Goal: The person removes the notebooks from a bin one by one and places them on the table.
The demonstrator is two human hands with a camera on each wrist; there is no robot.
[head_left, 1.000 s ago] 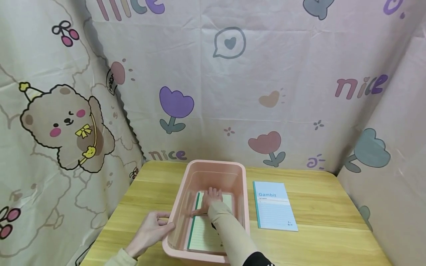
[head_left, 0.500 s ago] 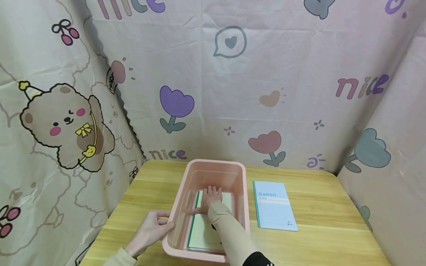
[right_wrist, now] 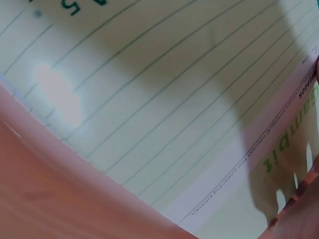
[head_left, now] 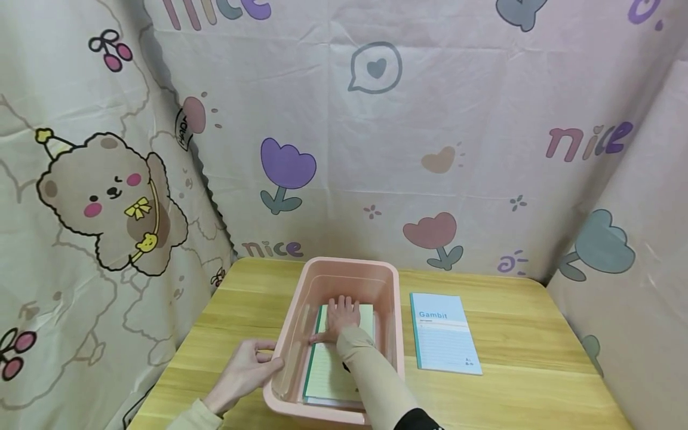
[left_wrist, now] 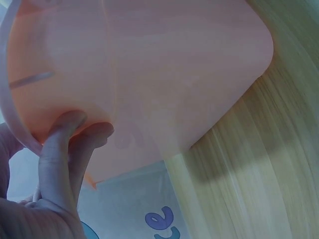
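1 pale-green, lined paper notebook [head_left: 326, 373] lies inside 1 pink rectangular plastic bin [head_left: 349, 286], seemingly being settled by the spread, ungrasping right hand [head_left: 341, 321], whose next move likely calls for lifting clear while the left hand [head_left: 244, 371] pinches the rim, with 1 pale-blue paper notebook [head_left: 446, 334] rightward on the wooden worktop [head_left: 527, 352].

In front of me hangs a pale back cloth [head_left: 484, 107] printed with a purple tulip [head_left: 288, 167] and a pink tulip [head_left: 430, 232]; on my left, another cloth [head_left: 32, 89] shows a bear [head_left: 115, 206] in a party hat. To my right, a light-blue "Gambit" notebook [head_left: 445, 340] lies flat on the wood-grained table [head_left: 532, 364].
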